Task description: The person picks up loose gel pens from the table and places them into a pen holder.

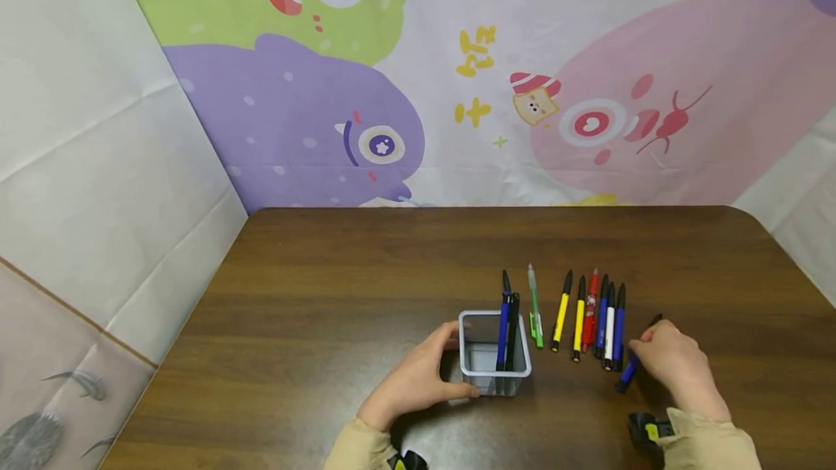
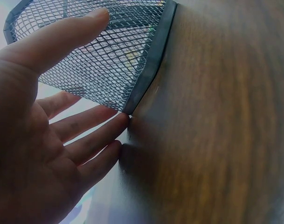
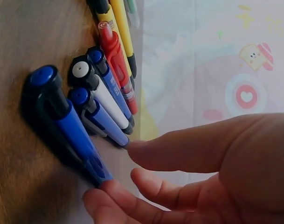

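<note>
My left hand (image 1: 424, 376) holds a square mesh pen holder (image 1: 495, 384) from its left side, thumb along the front and fingers behind. In the left wrist view the thumb lies on the mesh (image 2: 128, 60), with fingertips at the base edge. A blue pen (image 1: 503, 328) and a black pen (image 1: 513, 325) stand in the holder. On the right, my right hand (image 1: 675, 365) is at another blue pen (image 3: 79, 135) with a black clip. A fingertip meets this pen's lower part in the right wrist view, while the thumb stands apart from it. The pen's tip is hidden there.
Between holder and right hand lie a green pen (image 1: 534, 303), yellow pens (image 1: 562, 310), a red pen (image 1: 590, 314), a white pen (image 1: 610, 328) and more blue pens (image 1: 620, 328). The brown table (image 1: 313, 325) meets a cartoon-printed cloth (image 1: 457, 158) at the back.
</note>
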Demonstrator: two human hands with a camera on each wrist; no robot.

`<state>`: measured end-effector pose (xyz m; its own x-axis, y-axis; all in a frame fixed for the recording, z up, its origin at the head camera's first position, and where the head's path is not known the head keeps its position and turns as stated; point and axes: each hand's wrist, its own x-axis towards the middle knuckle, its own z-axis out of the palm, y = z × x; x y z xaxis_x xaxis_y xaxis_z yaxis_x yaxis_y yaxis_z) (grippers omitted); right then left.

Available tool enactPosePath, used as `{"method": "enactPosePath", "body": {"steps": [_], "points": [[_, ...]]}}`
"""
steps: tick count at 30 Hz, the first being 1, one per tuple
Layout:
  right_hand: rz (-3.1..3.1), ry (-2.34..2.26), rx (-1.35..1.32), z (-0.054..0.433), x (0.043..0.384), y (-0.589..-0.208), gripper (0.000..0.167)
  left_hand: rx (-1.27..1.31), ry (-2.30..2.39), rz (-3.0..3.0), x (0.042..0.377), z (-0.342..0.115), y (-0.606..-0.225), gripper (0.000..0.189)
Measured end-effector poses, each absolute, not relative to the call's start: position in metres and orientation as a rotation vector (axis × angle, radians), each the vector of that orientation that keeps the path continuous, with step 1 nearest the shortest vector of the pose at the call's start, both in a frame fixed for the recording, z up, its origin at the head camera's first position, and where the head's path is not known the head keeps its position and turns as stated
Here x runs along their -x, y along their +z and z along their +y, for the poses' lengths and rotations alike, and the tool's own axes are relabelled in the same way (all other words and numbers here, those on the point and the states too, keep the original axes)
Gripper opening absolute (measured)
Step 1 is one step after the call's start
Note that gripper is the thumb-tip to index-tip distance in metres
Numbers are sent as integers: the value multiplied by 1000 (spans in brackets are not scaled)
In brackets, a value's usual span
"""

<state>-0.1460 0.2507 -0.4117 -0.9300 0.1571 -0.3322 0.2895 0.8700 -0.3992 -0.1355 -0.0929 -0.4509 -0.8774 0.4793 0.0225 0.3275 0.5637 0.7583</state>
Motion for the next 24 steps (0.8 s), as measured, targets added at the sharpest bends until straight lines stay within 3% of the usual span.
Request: {"method": "enactPosePath", "body": {"steps": [24], "points": [[2702,-622,-333,244,145,-415,29,-664,1228,2597,134,-94,-452,82]]}}
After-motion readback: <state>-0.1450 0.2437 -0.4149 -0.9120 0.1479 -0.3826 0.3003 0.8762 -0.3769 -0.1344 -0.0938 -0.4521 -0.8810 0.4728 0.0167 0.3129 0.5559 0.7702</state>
